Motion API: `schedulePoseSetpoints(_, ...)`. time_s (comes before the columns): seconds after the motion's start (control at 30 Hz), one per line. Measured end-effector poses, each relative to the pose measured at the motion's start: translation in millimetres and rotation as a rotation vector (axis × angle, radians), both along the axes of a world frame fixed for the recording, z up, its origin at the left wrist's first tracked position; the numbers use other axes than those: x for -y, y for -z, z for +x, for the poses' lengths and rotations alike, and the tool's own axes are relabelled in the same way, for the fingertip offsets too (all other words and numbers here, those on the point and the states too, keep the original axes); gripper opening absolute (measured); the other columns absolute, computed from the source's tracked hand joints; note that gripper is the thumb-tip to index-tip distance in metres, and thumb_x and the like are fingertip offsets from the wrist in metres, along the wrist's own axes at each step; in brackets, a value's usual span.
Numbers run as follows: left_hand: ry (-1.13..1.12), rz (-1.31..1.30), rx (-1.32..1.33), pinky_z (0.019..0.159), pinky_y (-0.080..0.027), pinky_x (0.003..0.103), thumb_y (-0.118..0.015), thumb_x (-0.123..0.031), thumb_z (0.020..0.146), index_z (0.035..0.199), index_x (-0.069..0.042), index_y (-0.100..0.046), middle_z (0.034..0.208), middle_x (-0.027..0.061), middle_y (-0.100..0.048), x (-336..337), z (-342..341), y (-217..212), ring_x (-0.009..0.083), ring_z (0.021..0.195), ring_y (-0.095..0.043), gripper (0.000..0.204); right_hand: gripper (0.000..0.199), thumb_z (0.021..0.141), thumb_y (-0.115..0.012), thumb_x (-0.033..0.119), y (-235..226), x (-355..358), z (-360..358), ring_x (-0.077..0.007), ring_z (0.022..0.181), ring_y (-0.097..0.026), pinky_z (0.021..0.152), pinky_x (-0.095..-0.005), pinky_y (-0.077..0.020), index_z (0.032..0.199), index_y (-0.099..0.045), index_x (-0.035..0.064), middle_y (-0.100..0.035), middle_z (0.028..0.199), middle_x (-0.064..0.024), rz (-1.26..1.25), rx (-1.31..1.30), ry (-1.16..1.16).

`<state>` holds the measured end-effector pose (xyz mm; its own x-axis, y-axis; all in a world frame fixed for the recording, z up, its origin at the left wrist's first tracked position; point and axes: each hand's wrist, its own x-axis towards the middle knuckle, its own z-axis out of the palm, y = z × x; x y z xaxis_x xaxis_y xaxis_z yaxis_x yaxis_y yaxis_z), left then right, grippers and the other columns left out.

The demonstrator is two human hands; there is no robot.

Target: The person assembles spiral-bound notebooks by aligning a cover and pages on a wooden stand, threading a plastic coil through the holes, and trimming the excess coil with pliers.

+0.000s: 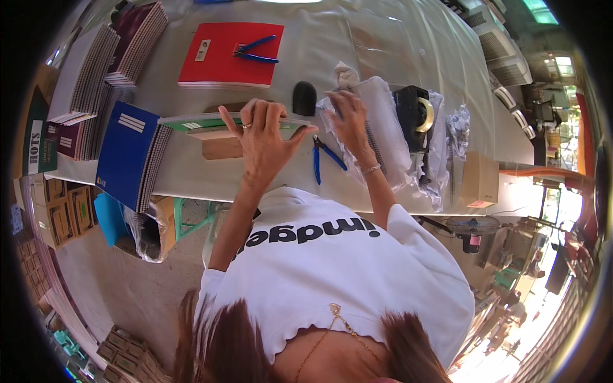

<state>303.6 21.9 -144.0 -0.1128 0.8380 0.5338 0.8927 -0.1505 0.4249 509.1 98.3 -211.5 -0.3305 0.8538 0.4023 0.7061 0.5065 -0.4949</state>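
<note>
My left hand [262, 131] is closed round the right part of a notebook with a green cover [211, 121], which stands on its long edge. A brown wooden block [220, 149] lies beneath and beside it. My right hand [350, 121], slightly blurred, is over the left edge of a white-wrapped bundle of binding coils [383, 121], its fingers apart and bent. Whether its fingertips touch a coil is unclear. Between my hands lie blue-handled cutters [327, 159] with their handles spread. A black rounded object [304, 97] stands just beyond.
Ahead lies a red notebook stack [217, 54] with a second pair of blue cutters [257, 50] on it. Blue spiral notebooks [128, 150] and white ones [86, 76] are piled at left. To the right are a black tape dispenser [408, 105] and a cardboard box [480, 182].
</note>
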Motion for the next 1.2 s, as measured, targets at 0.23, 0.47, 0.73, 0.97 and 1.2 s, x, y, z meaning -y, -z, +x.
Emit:
schedulePoseSetpoints(0.23, 0.08, 0.07, -0.001, 0.108, 0.002, 0.066, -0.078, -0.049, 0.069, 0.079, -0.018, -0.049, 0.084, -0.0056, -0.049, 5, -9, 1, 0.02, 0.099, -0.048, 0.043, 0.028, 0.081, -0.062, 0.009, 17, 32, 186, -0.0293, 0.106, -0.051, 0.094, -0.0471, -0.0348, 0.108, -0.066, 0.0135, -0.062, 0.107, -0.01, 0.328, 0.193, 1.174)
schedulePoseSetpoints(0.47, 0.12, 0.085, -0.016, 0.107, -0.005, 0.064, -0.078, -0.046, 0.068, 0.078, -0.018, -0.049, 0.08, -0.0065, -0.05, -6, -10, -3, 0.0192, 0.097, -0.049, 0.042, 0.038, 0.072, -0.074, 0.023, 77, 73, 314, -0.0304, 0.089, -0.064, 0.077, -0.0421, -0.0477, 0.104, -0.063, 0.0054, -0.068, 0.097, -0.0112, -0.205, 0.292, 0.948)
schedulePoseSetpoints(0.73, 0.164, 0.071, -0.033, 0.106, -0.009, 0.064, -0.078, -0.046, 0.068, 0.078, -0.019, -0.05, 0.081, -0.0066, -0.05, 1, -18, -4, 0.0184, 0.096, -0.049, 0.041, 0.02, 0.075, -0.073, 0.027, 64, 99, 282, -0.0319, 0.079, -0.065, 0.068, -0.0416, -0.048, 0.086, -0.071, 0.0102, -0.07, 0.085, -0.0094, -0.241, 0.121, 1.218)
schedulePoseSetpoints(0.97, 0.118, 0.073, -0.067, 0.105, -0.01, 0.063, -0.076, -0.049, 0.07, 0.08, -0.019, -0.052, 0.084, -0.0054, -0.049, 1, -13, -1, 0.0186, 0.098, -0.048, 0.039, 0.015, 0.078, -0.071, 0.023, 25, 97, 279, -0.0279, 0.078, -0.065, 0.068, -0.0394, -0.0471, 0.087, -0.075, 0.0121, -0.07, 0.082, -0.0088, 0.063, 0.066, 1.292)
schedulePoseSetpoints(1.2, 0.11, 0.106, -0.096, 0.105, -0.01, 0.063, -0.075, -0.05, 0.072, 0.081, -0.019, -0.053, 0.087, -0.0044, -0.049, 0, -10, -2, 0.019, 0.1, -0.047, 0.039, 0.022, 0.085, -0.065, 0.023, 23, 108, 301, -0.0245, 0.082, -0.064, 0.069, -0.0343, -0.0461, 0.096, -0.072, 0.0058, -0.069, 0.087, -0.0115, 0.044, 0.075, 1.274)
